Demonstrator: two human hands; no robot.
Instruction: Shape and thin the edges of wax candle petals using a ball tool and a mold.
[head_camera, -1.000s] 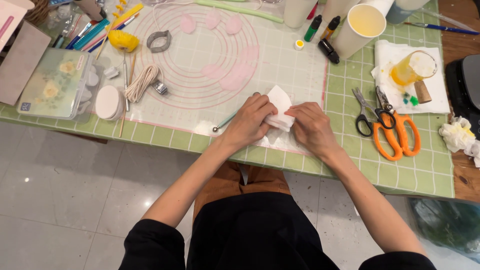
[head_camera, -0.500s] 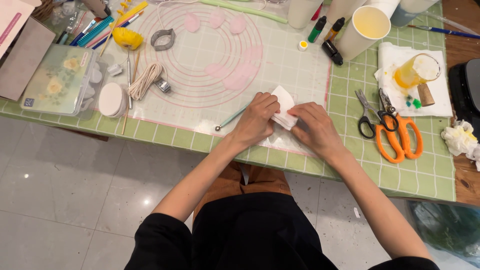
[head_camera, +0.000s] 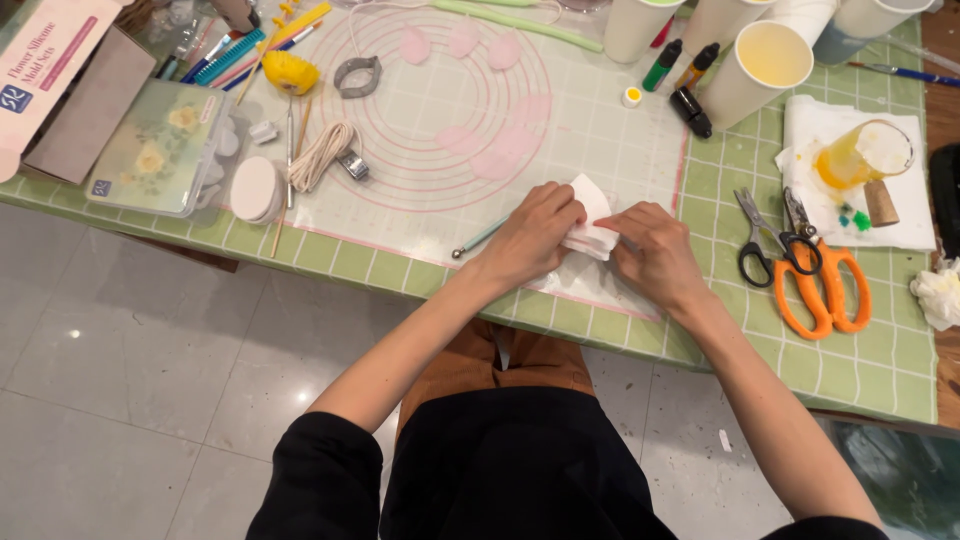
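Both hands meet at the table's near edge, left hand (head_camera: 535, 232) and right hand (head_camera: 652, 250) pinching a small white folded piece (head_camera: 590, 220) between them, its long axis running away toward the far edge

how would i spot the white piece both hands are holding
On the clear mat with pink circles, look at its near edge by the person. The left hand and right hand pinch a small white folded piece there; the mat's other pieces are flat and pink.
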